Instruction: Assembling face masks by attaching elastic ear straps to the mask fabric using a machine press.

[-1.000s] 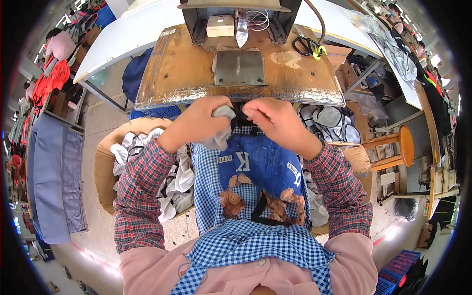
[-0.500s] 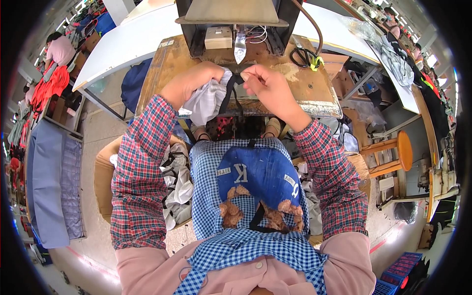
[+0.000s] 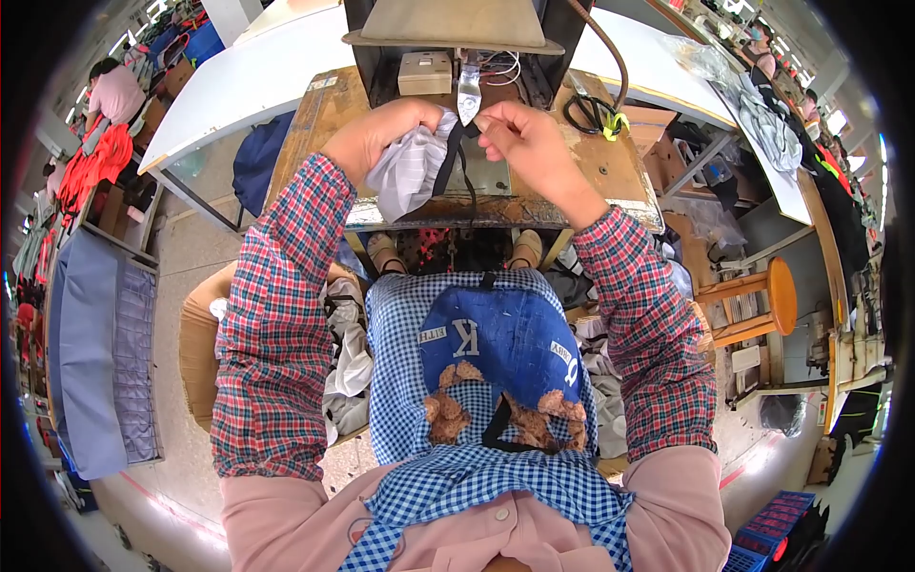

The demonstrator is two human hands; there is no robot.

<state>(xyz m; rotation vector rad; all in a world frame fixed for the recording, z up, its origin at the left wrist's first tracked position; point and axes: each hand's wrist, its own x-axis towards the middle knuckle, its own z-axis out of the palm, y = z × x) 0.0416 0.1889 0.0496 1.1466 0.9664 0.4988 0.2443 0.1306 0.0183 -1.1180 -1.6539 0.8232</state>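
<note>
My left hand [image 3: 383,138] is closed on a bunched light grey cloth piece [image 3: 408,181] with faint stripes and a black edge band [image 3: 446,170]. At the machine's pointed metal tip [image 3: 469,93], the thumb and forefinger of my right hand [image 3: 530,148] pinch the end of that black band. The band's end lies right at the tip; whether they touch I cannot tell. A thin black strip [image 3: 468,186] dangles from the cloth over the front edge of the worn wooden table [image 3: 319,119].
Black-handled scissors [image 3: 593,112] with a yellow tie lie right of the machine [image 3: 448,24]. Cardboard boxes of similar cloth pieces [image 3: 351,367] stand on both sides of my lap. A wooden stool [image 3: 780,296] is at the right. White tables [image 3: 238,86] flank the worktable.
Both hands have moved slightly away from me with the cloth. The black band's end has come up to the metal tip, and the thin strip now hangs more freely.
</note>
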